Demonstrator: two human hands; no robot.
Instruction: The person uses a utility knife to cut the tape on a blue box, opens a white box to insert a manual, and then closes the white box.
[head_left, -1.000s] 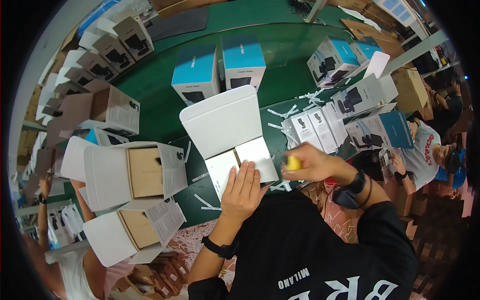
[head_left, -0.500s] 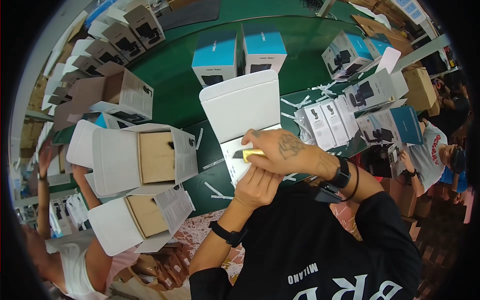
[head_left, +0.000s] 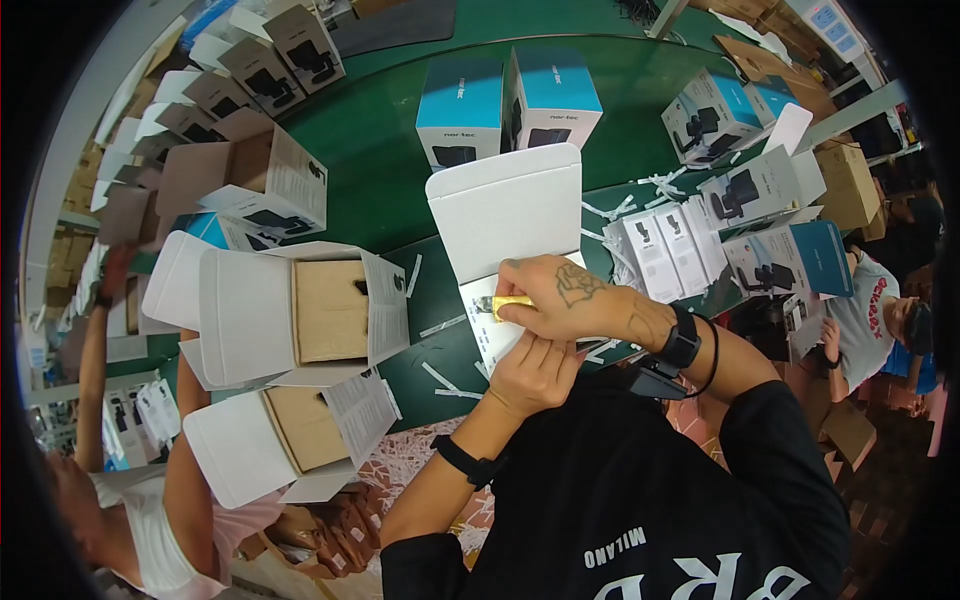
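A white carton (head_left: 505, 215) stands in front of me with its lid flap raised away from me. My right hand (head_left: 560, 295) is closed round a yellow utility knife (head_left: 512, 304), whose blade lies at the carton's printed face, near its left edge. Just below, my left hand (head_left: 535, 374) is closed, its fingertips together at the carton's near side. What those fingers grip, if anything, is hidden under the right hand.
Opened white cartons with brown inserts (head_left: 332, 310) stand at the left. Two blue-topped cartons (head_left: 458, 95) are behind mine. Stacked small white boxes (head_left: 665, 250) and paper strips (head_left: 450, 383) lie on the green table (head_left: 370, 180). Co-workers are at both sides.
The whole view has shifted slightly, so the carton and table sit farther right. The knife blade has tilted and now catches the light. Both hands keep their hold at the carton.
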